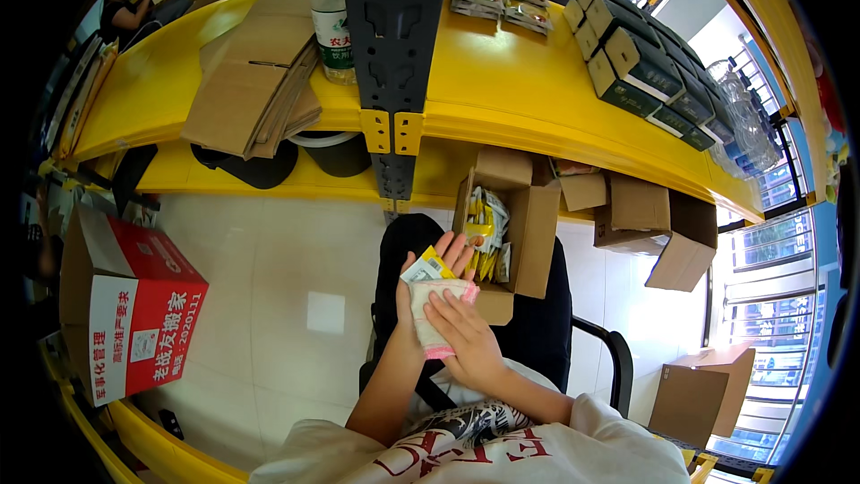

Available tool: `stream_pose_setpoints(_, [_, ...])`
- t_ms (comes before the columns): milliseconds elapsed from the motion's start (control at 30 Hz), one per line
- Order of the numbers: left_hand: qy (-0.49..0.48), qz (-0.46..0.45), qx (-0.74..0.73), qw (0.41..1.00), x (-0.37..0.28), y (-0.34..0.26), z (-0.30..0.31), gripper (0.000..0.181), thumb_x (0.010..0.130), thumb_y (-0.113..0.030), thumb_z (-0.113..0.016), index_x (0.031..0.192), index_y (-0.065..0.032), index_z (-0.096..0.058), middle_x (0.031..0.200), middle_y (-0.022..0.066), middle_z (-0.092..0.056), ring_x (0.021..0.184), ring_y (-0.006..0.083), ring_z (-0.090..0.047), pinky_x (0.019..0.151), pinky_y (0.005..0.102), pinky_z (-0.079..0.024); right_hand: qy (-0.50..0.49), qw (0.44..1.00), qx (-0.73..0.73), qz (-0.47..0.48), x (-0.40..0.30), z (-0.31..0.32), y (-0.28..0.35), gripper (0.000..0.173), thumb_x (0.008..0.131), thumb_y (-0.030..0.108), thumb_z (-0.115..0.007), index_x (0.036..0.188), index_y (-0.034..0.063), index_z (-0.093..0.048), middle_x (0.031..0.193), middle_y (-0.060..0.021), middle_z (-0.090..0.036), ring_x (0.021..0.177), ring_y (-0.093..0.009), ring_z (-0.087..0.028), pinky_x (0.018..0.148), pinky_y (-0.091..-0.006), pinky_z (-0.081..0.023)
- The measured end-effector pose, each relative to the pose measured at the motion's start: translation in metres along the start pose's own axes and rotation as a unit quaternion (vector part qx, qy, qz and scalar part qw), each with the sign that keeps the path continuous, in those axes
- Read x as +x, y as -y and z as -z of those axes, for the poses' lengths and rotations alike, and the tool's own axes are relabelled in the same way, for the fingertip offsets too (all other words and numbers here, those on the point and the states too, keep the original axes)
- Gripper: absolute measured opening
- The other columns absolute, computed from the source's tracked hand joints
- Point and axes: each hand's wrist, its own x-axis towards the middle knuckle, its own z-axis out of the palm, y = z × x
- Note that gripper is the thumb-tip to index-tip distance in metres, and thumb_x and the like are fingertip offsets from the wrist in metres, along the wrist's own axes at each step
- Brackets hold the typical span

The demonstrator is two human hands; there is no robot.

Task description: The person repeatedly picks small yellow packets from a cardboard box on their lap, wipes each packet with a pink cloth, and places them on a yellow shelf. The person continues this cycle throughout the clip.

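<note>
A yellow and white packet [428, 267] lies on my left hand [407, 296], its upper part showing past a folded cream cloth with pink edging [437, 312]. The cloth covers the packet's lower part. My right hand [468, 336] presses flat on the cloth from above, its fingers over the middle. My left palm faces up beneath both, fingers stretched towards an open cardboard box [537, 235]. Inside that box are many yellow and white packets [488, 228].
Ahead stands a yellow shelf [510, 81] with flattened cardboard [248, 74], a plastic bottle [332, 33], stacked packets [500, 0] and dark green boxes [638, 60]. A black upright [396, 27] divides it. A red and white carton [134, 309] is at left, a chair armrest [618, 363] at right.
</note>
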Motion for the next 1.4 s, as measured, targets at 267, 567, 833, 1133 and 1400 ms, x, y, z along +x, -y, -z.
stream_pose_setpoints(267, [-0.010,0.013,-0.042,0.999,0.003,0.016,0.004,0.065,0.093,-0.046,-0.033,0.144,-0.0071,-0.023,0.151,0.0113,-0.021,0.139,0.0282,-0.020,0.110,0.0443,-0.021,-0.042,0.996,-0.060,-0.051,0.035,0.011,0.003,0.057,0.079,0.021,-0.059,0.131,0.0019,-0.045,0.137,-0.0146,-0.043,0.128,-0.034,-0.039,0.106,-0.0465,-0.029])
stream_pose_setpoints(567, [-0.110,-0.055,-0.074,0.990,-0.002,-0.006,-0.005,0.050,0.094,-0.040,-0.035,0.129,-0.0059,-0.046,0.144,0.0074,-0.036,0.136,0.0249,-0.027,0.111,0.0411,-0.019,0.047,0.998,0.038,-0.030,-0.001,0.030,0.011,0.049,0.082,0.017,-0.057,0.129,0.0050,-0.048,0.132,-0.0118,-0.049,0.122,-0.029,-0.045,0.101,-0.0392,-0.038])
stream_pose_setpoints(833, [-0.053,-0.026,-0.098,0.993,0.001,-0.003,-0.005,0.040,0.093,-0.037,-0.040,0.106,-0.0021,-0.056,0.094,0.0095,-0.059,0.084,0.0237,-0.055,0.086,0.0392,-0.040,-0.166,0.983,0.008,-0.075,0.058,0.123,-0.015,0.045,0.082,0.015,-0.056,0.125,0.0065,-0.051,0.121,-0.0148,-0.056,0.103,-0.034,-0.056,0.087,-0.0398,-0.045])
stream_pose_setpoints(1133, [-0.097,0.005,-0.023,0.995,0.001,0.004,-0.008,0.057,0.094,-0.049,-0.029,0.113,-0.0010,-0.053,0.091,0.0071,-0.057,0.079,0.0205,-0.054,0.089,0.0388,-0.040,-0.256,0.921,-0.291,0.035,0.151,0.140,-0.092,0.051,0.077,0.029,-0.066,0.119,0.0053,-0.051,0.120,-0.0170,-0.052,0.112,-0.033,-0.048,0.093,-0.0434,-0.038])
stream_pose_setpoints(1400, [-0.166,-0.070,0.281,0.943,0.002,0.027,0.002,0.067,0.096,-0.056,-0.017,0.125,-0.0030,-0.047,0.119,0.0085,-0.054,0.106,0.0181,-0.052,0.097,0.0298,-0.036,0.052,0.984,0.003,-0.172,0.047,0.064,-0.026,0.040,0.081,0.036,-0.063,0.104,0.0066,-0.049,0.074,-0.0108,-0.064,0.069,-0.028,-0.064,0.061,-0.0359,-0.050])
